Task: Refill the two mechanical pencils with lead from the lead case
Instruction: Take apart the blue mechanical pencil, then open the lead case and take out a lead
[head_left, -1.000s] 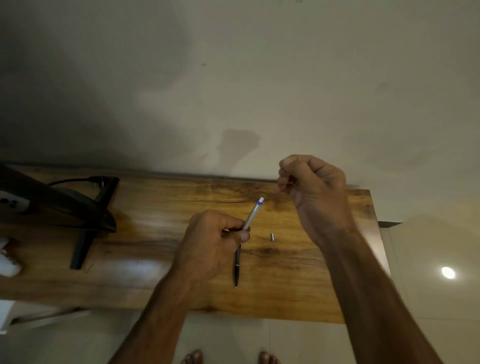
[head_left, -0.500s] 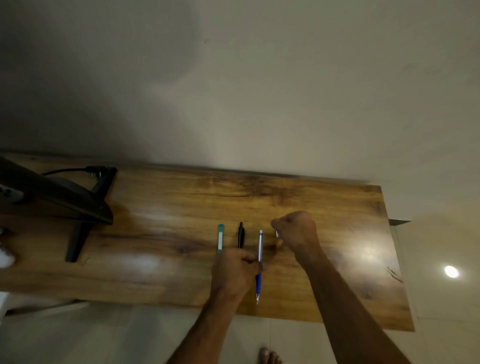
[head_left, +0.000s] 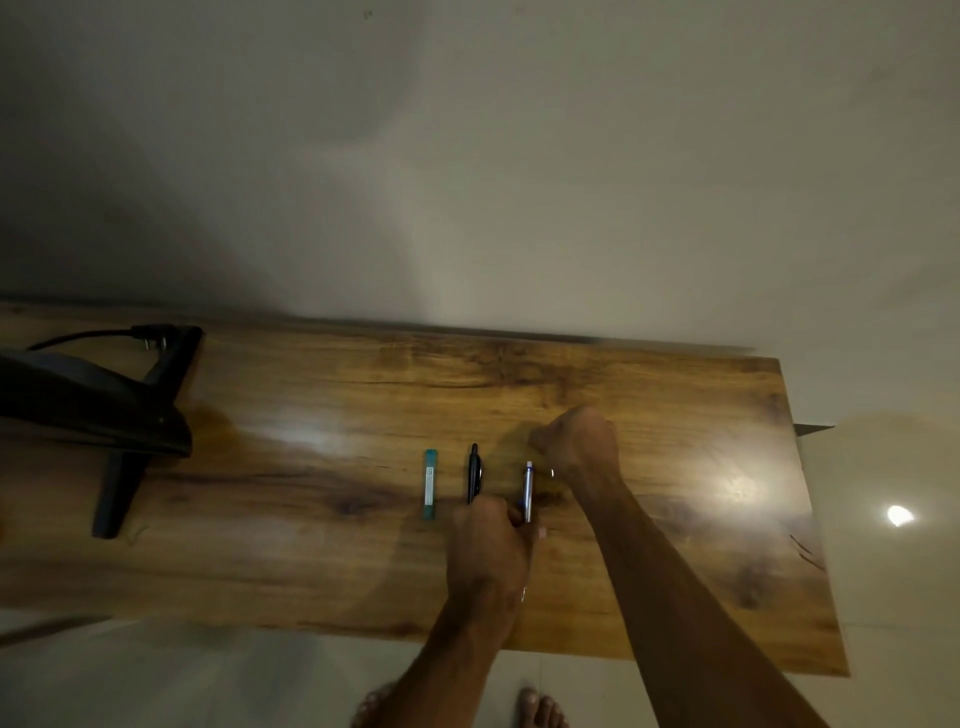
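A pale wall (head_left: 519, 156) fills the upper half of the view. Below it a wood-grain worktop (head_left: 311, 545) runs across. At the worktop's left end stands a black stand (head_left: 119, 467) with a dark panel over it, and a black cable plug (head_left: 150, 332) lies at the far edge. Bare feet (head_left: 540, 709) show on the tiled floor at the bottom.

The right hand (head_left: 576, 441) reaches in from the lower right, its fingers curled into a fist low over the worktop. Whether it pinches anything cannot be told. The left hand (head_left: 491, 540) has its fingers wrapped round the lower barrel of a blue-and-silver pencil (head_left: 528, 488). Its white-capped end points away from the person, and its tip shows just below the hand.

The teal lead case (head_left: 429, 483) lies flat near the worktop's middle. The black pencil (head_left: 474, 470) lies just to its right and parallel to it, with its near end hidden by the left hand. A small silvery piece (head_left: 551, 472) glints at the lower edge of the right hand, just beside the held pencil.
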